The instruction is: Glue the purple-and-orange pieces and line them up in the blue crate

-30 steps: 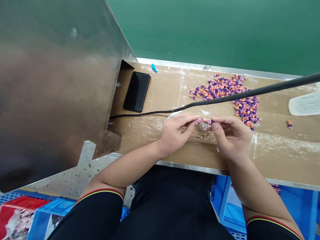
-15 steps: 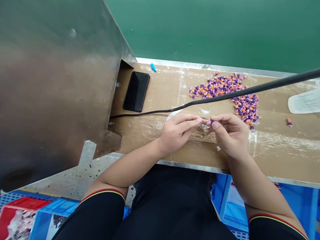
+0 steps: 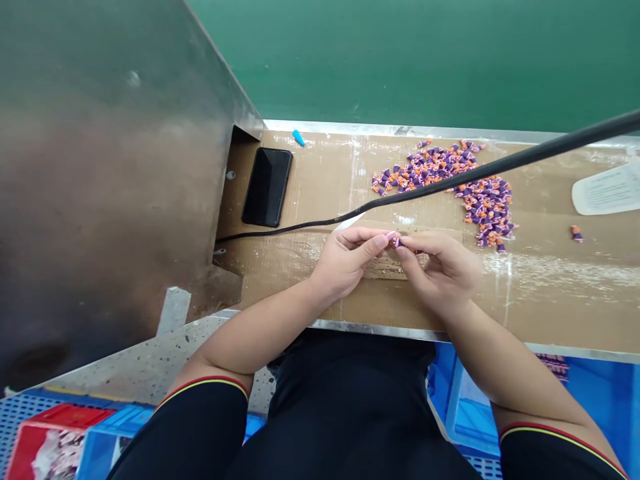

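Between the fingertips of my right hand (image 3: 443, 270) is a small purple piece with pink trim (image 3: 398, 243). My left hand (image 3: 345, 263) pinches a tiny pink piece (image 3: 391, 235) right beside it. The two pieces meet or nearly meet; I cannot tell if they are joined. Both hands hover over the cardboard-covered bench, fingers closed. Beyond my right hand lies a heap of similar small purple, orange and pink pieces (image 3: 487, 203). One single purple-and-orange piece (image 3: 577, 233) lies apart on the right.
A black cable (image 3: 400, 197) crosses above the bench (image 3: 320, 180). A phone (image 3: 267, 187) and a blue tapered piece (image 3: 299, 138) lie at the left, by a metal box (image 3: 120, 187). At the right is a white plastic item (image 3: 607, 190). Blue bins (image 3: 595, 400) stand below.
My right hand has moved left and brought the purple piece up against the pink piece at my left fingertips. My left thumb now presses the pink piece. The view has shifted slightly.
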Action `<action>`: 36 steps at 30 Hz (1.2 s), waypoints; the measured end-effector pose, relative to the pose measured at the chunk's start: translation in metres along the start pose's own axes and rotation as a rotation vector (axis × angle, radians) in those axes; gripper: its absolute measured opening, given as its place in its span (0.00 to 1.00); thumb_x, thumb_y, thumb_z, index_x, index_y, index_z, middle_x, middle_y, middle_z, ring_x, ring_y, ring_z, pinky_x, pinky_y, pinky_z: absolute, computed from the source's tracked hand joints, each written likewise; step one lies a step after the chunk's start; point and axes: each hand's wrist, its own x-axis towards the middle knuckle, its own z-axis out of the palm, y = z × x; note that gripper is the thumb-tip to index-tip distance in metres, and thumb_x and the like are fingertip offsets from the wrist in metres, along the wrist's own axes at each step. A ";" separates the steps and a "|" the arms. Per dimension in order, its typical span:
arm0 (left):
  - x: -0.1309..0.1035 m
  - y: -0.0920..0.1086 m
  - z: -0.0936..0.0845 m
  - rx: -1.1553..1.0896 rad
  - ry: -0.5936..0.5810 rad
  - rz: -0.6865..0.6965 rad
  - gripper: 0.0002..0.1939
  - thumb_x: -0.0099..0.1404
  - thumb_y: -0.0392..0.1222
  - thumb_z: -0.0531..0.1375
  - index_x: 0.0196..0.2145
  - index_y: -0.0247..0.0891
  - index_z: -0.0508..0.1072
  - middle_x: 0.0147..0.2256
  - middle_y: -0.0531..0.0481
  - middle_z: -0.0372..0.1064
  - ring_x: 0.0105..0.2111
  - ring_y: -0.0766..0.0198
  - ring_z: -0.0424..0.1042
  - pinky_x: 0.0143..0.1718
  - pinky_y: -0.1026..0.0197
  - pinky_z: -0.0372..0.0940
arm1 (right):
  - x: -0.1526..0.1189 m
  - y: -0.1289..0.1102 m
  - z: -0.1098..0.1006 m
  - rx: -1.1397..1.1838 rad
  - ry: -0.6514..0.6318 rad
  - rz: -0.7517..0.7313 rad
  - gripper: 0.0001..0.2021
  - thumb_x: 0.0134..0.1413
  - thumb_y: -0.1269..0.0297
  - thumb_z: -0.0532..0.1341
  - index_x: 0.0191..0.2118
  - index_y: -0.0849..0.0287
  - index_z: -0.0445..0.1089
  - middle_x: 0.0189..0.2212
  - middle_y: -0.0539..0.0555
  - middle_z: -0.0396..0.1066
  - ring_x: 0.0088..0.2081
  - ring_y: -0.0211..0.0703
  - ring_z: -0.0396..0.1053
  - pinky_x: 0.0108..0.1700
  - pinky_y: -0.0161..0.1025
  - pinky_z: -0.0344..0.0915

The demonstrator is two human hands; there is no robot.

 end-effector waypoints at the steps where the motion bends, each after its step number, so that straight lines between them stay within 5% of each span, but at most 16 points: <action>1: -0.001 0.000 0.000 0.008 -0.005 0.006 0.16 0.59 0.58 0.79 0.37 0.46 0.88 0.41 0.48 0.86 0.43 0.61 0.84 0.54 0.54 0.79 | 0.000 0.000 0.000 -0.012 -0.005 0.010 0.05 0.67 0.64 0.71 0.46 0.47 0.81 0.38 0.52 0.86 0.37 0.49 0.84 0.41 0.47 0.84; 9: -0.002 -0.004 -0.002 0.065 -0.019 0.066 0.15 0.62 0.58 0.78 0.39 0.46 0.88 0.43 0.46 0.86 0.45 0.57 0.85 0.57 0.50 0.79 | 0.001 -0.002 0.001 0.009 0.011 0.029 0.05 0.67 0.66 0.70 0.46 0.47 0.82 0.39 0.52 0.86 0.37 0.48 0.85 0.40 0.45 0.84; 15: -0.004 -0.008 0.000 0.186 0.005 0.243 0.10 0.67 0.54 0.75 0.40 0.47 0.88 0.44 0.46 0.85 0.48 0.57 0.84 0.58 0.51 0.79 | -0.002 -0.003 0.003 -0.142 0.046 0.036 0.01 0.67 0.61 0.71 0.42 0.47 0.82 0.35 0.52 0.85 0.33 0.48 0.84 0.35 0.45 0.81; 24: -0.008 -0.012 0.003 0.321 0.014 0.535 0.04 0.72 0.43 0.72 0.44 0.47 0.87 0.45 0.48 0.85 0.47 0.60 0.85 0.54 0.56 0.81 | 0.001 -0.006 0.002 -0.118 0.078 -0.088 0.07 0.63 0.68 0.74 0.44 0.49 0.81 0.36 0.50 0.86 0.34 0.47 0.85 0.35 0.42 0.84; 30: -0.010 -0.013 0.002 0.554 0.009 0.837 0.20 0.71 0.28 0.69 0.55 0.49 0.84 0.50 0.48 0.85 0.49 0.61 0.85 0.54 0.58 0.82 | 0.000 -0.008 0.001 -0.104 0.097 -0.117 0.08 0.63 0.70 0.73 0.45 0.50 0.80 0.36 0.50 0.86 0.33 0.45 0.84 0.36 0.40 0.84; 36: -0.014 -0.013 0.001 0.602 -0.104 0.779 0.26 0.75 0.32 0.65 0.66 0.50 0.76 0.63 0.43 0.77 0.61 0.55 0.80 0.64 0.51 0.78 | 0.001 -0.002 0.001 -0.094 0.133 -0.078 0.07 0.65 0.70 0.71 0.44 0.50 0.80 0.36 0.51 0.86 0.35 0.46 0.85 0.38 0.42 0.84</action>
